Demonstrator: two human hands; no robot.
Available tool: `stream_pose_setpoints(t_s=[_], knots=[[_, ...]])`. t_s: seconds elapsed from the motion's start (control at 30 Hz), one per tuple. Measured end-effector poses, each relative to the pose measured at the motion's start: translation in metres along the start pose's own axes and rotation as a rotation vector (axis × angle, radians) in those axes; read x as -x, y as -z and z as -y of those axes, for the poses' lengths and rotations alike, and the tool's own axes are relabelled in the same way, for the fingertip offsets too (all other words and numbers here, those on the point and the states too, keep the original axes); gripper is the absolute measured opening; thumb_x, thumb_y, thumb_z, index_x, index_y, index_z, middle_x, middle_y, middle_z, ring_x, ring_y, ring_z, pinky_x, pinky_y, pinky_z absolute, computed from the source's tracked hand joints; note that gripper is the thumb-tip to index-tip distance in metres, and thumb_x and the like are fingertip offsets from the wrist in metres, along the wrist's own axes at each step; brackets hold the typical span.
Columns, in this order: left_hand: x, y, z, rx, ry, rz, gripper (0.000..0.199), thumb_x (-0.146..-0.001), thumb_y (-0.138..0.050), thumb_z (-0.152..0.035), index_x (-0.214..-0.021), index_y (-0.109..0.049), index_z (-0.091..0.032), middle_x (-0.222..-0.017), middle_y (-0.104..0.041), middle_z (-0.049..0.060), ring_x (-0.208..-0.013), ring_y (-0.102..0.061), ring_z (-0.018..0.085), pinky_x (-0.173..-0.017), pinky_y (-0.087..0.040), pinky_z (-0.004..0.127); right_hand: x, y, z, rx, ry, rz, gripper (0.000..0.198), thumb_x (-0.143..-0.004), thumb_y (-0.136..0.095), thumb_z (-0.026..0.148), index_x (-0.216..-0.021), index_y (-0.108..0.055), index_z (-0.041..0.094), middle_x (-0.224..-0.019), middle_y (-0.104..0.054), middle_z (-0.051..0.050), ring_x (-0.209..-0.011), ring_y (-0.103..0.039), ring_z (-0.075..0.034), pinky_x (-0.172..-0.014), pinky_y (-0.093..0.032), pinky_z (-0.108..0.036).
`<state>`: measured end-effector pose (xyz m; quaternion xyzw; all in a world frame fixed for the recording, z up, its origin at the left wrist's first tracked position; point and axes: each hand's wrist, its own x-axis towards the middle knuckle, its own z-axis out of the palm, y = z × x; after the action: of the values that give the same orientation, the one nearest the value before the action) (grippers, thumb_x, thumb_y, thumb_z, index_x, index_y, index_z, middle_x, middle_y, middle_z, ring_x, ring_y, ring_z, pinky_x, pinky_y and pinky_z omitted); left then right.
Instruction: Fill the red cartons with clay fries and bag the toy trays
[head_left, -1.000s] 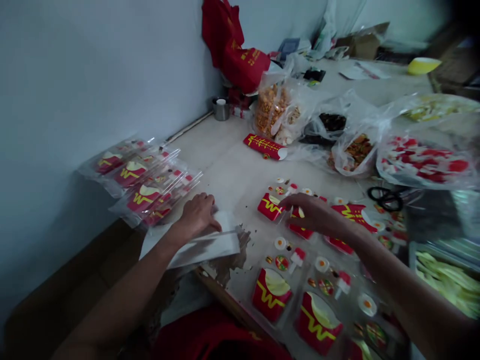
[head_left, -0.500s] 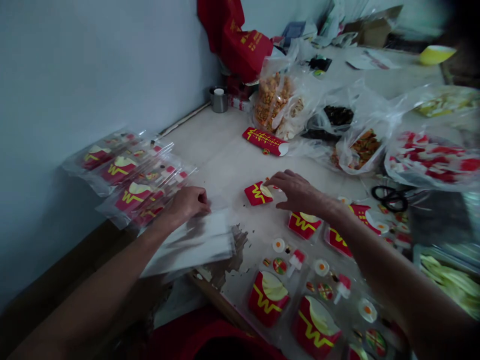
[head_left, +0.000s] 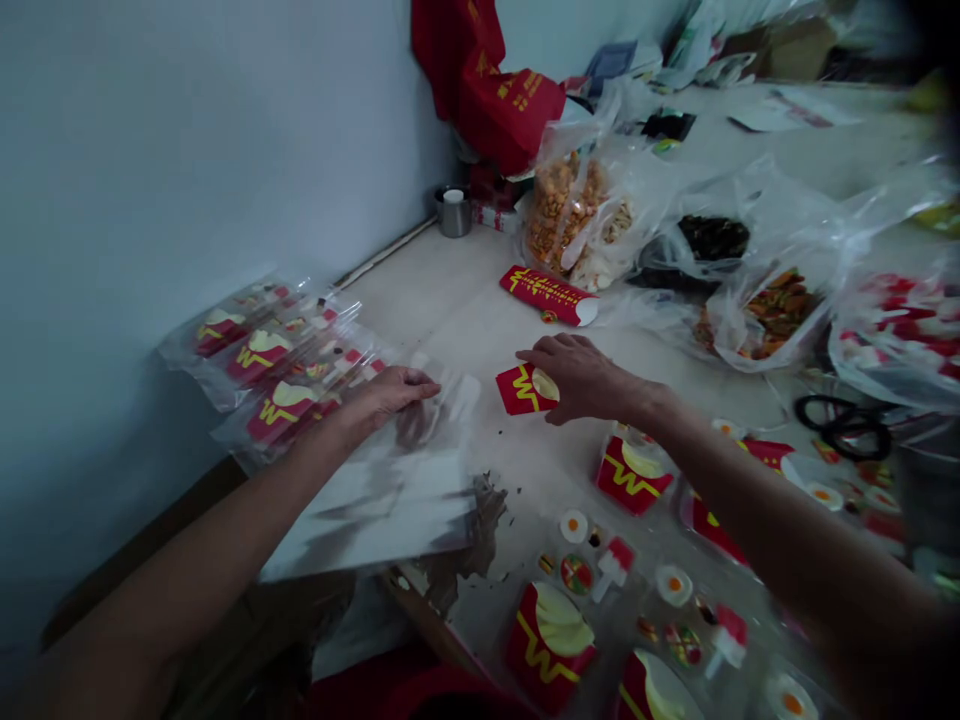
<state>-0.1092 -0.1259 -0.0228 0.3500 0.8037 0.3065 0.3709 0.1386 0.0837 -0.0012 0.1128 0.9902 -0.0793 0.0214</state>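
My left hand (head_left: 394, 392) pinches the edge of a clear plastic bag (head_left: 450, 395), raised off a stack of flat bags (head_left: 375, 500) at the table's near left edge. Just right of it, my right hand (head_left: 581, 378) curls round a small red fries-box piece (head_left: 517, 392) with a yellow zigzag, its fingers on the far side and its thumb on the near side. My palm hides that piece's right end. Closer to me lie similar fries pieces (head_left: 553, 635), with small egg, pizza and popsicle pieces (head_left: 616, 562) beside them.
Filled clear bags (head_left: 262, 350) are piled by the wall at left. Behind my right hand lie a flat red fries carton (head_left: 547, 292), a metal cup (head_left: 454, 212) and open bags of small pieces (head_left: 566, 210). Black scissors (head_left: 844, 425) rest at right.
My left hand has opened from a fist into a pinch and raised a bag's edge. My right hand has come down and closed round the red fries-box piece. The view has shifted slightly.
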Motion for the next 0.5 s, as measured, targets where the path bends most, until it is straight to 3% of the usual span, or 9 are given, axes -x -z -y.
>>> stream_pose_setpoints(t_s=[0.13,0.27,0.37,0.5], knots=[[-0.005,-0.006,-0.007,0.119,0.053,0.149,0.040,-0.069,-0.074,-0.055,-0.090,-0.079,-0.021,-0.076,-0.070,0.002,-0.061,-0.053,0.011,-0.058,-0.037,0.024,0.023,0.020,-0.003,0.001,-0.029,-0.021,0.098,-0.058,-0.086,0.038,-0.148,-0.049,0.020,-0.132,-0.057,-0.013,-0.122,-0.049,-0.037,-0.105,-0.035,-0.048],[0.004,-0.017,-0.021,0.233,0.074,0.017,0.036,-0.060,-0.084,-0.046,-0.085,-0.078,-0.020,-0.083,-0.073,0.004,-0.070,-0.057,0.013,-0.063,-0.040,0.025,0.051,0.029,-0.003,-0.050,-0.057,-0.069,0.098,-0.062,-0.085,0.042,-0.149,-0.047,0.020,-0.135,-0.056,-0.013,-0.123,-0.050,-0.035,-0.105,-0.038,-0.046],[0.017,-0.032,-0.030,0.346,0.069,-0.061,0.036,-0.050,-0.091,-0.041,-0.073,-0.074,-0.018,-0.071,-0.068,0.001,-0.065,-0.054,0.011,-0.060,-0.038,0.024,0.067,0.038,0.005,-0.059,-0.099,-0.172,0.098,-0.064,-0.084,0.048,-0.150,-0.044,0.021,-0.135,-0.056,-0.013,-0.123,-0.050,-0.035,-0.101,-0.041,-0.046],[0.031,-0.055,-0.040,0.392,-0.068,-0.060,0.038,-0.049,-0.093,-0.040,-0.065,-0.068,-0.017,-0.064,-0.063,-0.002,-0.061,-0.052,0.010,-0.060,-0.037,0.025,0.077,0.050,0.020,0.078,-0.218,-0.273,0.098,-0.067,-0.081,0.053,-0.151,-0.043,0.022,-0.130,-0.057,-0.014,-0.116,-0.051,-0.037,-0.095,-0.042,-0.049]])
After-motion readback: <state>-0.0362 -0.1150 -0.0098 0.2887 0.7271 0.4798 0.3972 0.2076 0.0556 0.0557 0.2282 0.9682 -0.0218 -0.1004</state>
